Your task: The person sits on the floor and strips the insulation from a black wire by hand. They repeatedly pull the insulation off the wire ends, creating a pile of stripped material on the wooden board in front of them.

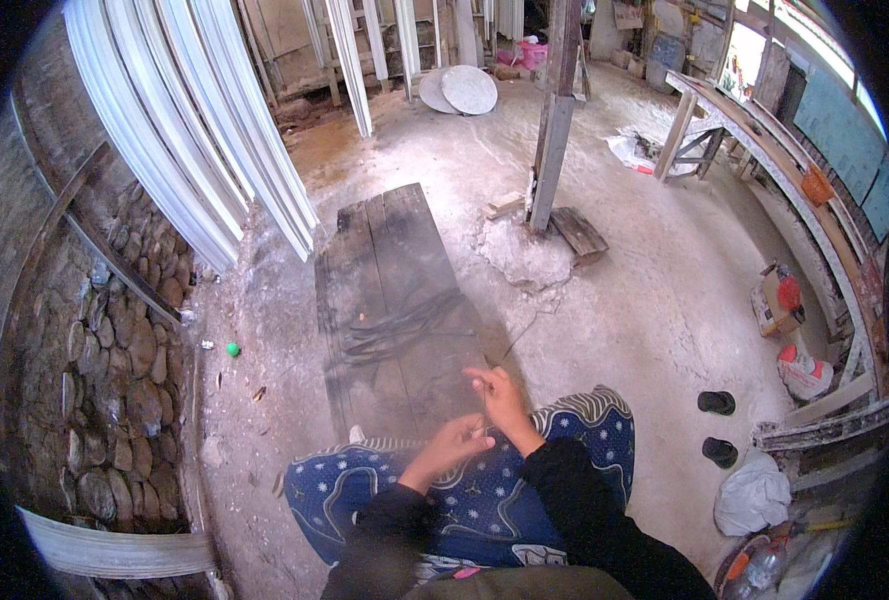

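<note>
Sleeves (590, 510) converge, right hand (506, 402) foremost.

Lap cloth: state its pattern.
The lap cloth is dark blue with pale stars and wavy bands; head view.

Room over the wooden board (393, 240) beyond the dark strips (390, 341), perhaps a low obstacle.

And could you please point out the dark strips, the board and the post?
Dark strips (397, 335): head view, middle of the bundle.
Board (405, 225): head view, bare far part of its top.
Post (552, 160): head view, lower half of its shaft.
</note>
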`<state>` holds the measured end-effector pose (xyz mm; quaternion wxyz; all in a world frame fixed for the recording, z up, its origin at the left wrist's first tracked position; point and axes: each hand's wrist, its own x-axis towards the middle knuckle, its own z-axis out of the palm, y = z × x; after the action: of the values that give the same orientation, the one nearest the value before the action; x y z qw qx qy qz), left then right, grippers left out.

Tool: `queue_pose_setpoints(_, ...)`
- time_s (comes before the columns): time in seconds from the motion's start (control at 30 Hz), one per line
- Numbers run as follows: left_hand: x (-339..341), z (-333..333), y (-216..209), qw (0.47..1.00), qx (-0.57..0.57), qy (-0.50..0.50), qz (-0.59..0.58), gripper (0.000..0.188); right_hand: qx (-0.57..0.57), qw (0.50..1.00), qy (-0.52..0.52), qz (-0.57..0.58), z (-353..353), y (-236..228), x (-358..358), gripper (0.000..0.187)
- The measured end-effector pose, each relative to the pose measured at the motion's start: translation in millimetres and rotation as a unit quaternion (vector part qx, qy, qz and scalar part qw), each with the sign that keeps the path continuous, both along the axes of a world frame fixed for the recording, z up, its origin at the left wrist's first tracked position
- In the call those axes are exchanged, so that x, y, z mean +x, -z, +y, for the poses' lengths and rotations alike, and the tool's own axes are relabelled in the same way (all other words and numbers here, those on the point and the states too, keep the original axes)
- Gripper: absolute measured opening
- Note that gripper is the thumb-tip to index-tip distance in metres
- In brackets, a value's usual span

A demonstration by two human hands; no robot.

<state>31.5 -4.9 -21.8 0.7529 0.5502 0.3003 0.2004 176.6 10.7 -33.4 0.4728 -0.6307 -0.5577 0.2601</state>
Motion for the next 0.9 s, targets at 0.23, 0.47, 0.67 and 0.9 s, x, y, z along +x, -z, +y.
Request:
queue_pose_setpoints(0.23, -8.5, 13.3, -19.9, 0.974, 0.007, -0.225, -0.010, 0.010, -0.044, 0.989, -0.056, 0.131, 8.8, 24.7, 20.0, 0.008)
queue_pose_setpoints(0.47, -24.7, 35.2, 4.0, 0.920, 0.065, -0.381, 0.061, 0.014, -0.183, 0.834, -0.206, 0.478, -3.8, 3.5, 29.7, 0.014)
queue_pose_setpoints(0.67, -22.3, 33.9, 3.5, 0.896, 0.080, -0.428, 0.084, 0.013, -0.193, 0.770, -0.343, 0.502, -10.2, -21.1, 26.2, 0.020)
queue_pose_setpoints(0.9, -22.5, 38.4, 35.8, 0.910, 0.136, -0.383, 0.083, 0.008, -0.131, 0.793, -0.338, 0.489, -9.7, -11.8, 23.7, 0.012)
